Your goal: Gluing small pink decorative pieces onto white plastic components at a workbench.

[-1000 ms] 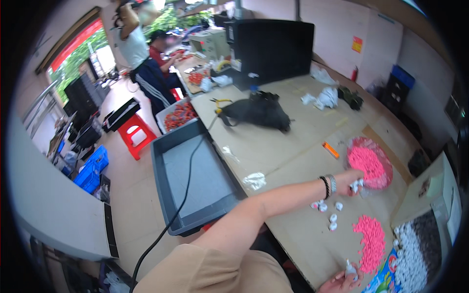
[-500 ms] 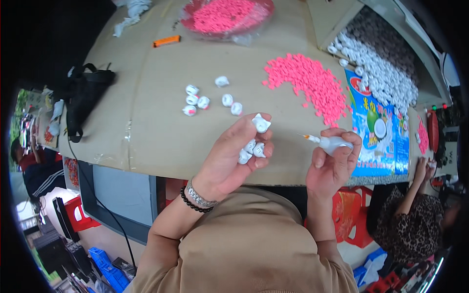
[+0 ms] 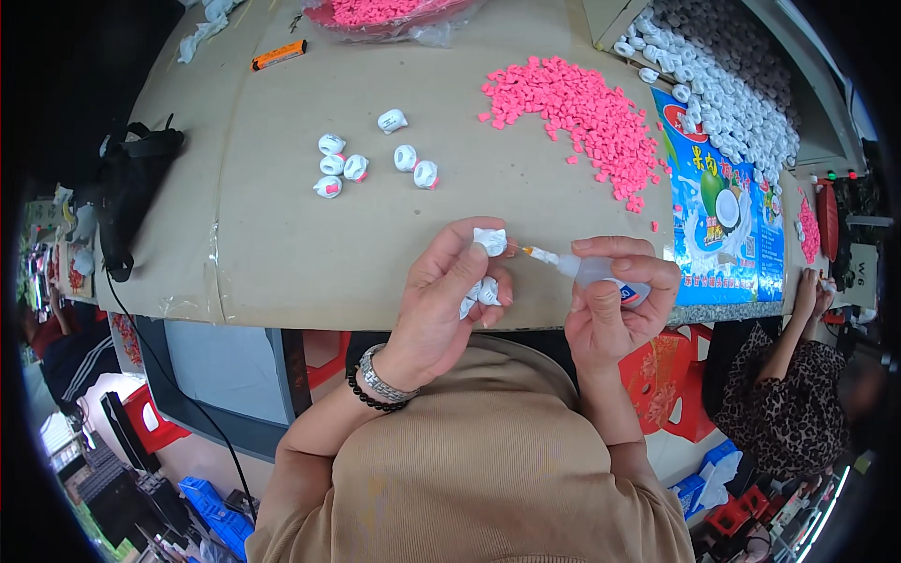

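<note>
My left hand (image 3: 441, 281) pinches a small white cat-head-shaped piece (image 3: 489, 241) between thumb and forefinger. Several more white pieces (image 3: 483, 293) are tucked in its curled lower fingers. In my right hand (image 3: 619, 300) is a translucent squeeze bottle (image 3: 601, 275) with a thin needle tip. The needle points left, right beside the pinched piece; whether it touches cannot be made out. Beyond my hands, several white pieces (image 3: 356, 167) lie on the table, some showing pink bits. A spread of small pink pieces (image 3: 572, 113) lies farther right.
At the far right a tray-like box (image 3: 605, 21) holds many white pieces (image 3: 713, 103), spilling over a blue printed sheet (image 3: 718, 225). A bowl of pink pieces (image 3: 394, 19) stands at the back, near an orange box (image 3: 279, 54). A black bag (image 3: 141, 192) lies left. Another person (image 3: 784, 385) works at right.
My right hand has brought the bottle's needle leftward to the white piece in my left hand. That piece has been turned. The whole view has shifted, so table things appear higher and farther left.
</note>
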A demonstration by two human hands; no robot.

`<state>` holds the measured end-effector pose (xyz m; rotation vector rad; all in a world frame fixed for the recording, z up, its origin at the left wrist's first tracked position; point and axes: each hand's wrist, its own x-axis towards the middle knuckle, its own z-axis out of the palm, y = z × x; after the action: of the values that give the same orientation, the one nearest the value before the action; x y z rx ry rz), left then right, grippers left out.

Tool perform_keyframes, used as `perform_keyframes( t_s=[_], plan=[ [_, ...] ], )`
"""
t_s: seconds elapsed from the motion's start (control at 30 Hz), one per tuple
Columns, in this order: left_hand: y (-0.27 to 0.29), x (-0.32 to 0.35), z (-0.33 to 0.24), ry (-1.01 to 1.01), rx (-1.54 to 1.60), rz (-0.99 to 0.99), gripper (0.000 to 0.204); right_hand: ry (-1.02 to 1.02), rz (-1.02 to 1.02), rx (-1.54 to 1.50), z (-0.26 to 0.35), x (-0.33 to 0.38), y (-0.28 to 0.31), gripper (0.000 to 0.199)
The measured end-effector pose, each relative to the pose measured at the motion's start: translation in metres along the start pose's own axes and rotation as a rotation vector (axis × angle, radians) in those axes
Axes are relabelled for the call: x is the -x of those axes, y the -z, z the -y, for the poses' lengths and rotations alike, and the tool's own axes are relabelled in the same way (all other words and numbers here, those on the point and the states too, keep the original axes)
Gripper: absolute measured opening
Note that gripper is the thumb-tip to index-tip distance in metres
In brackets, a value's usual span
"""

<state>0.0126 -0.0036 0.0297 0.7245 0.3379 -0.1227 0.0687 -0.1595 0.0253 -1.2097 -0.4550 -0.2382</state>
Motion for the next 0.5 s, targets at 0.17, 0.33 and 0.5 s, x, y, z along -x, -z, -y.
perform_keyframes(
  t_s=[0.17,0.33,0.5],
  plan=[
    [-0.0006,-0.0005,0.0017,-0.008,-0.024,0.013,0.026,0.09,0.056,0.07,-0.0081,0.0004,0.0047,0.026],
    [0.0018,-0.0009,0.0043,-0.031,-0.031,0.051,0.025,0.031,0.05,0.085,-0.0005,0.003,0.0023,0.025],
    [0.0027,0.0003,0.0043,-0.042,-0.045,0.066,0.025,0.03,0.05,0.079,0.0007,0.0031,0.0022,0.024]
  ],
)
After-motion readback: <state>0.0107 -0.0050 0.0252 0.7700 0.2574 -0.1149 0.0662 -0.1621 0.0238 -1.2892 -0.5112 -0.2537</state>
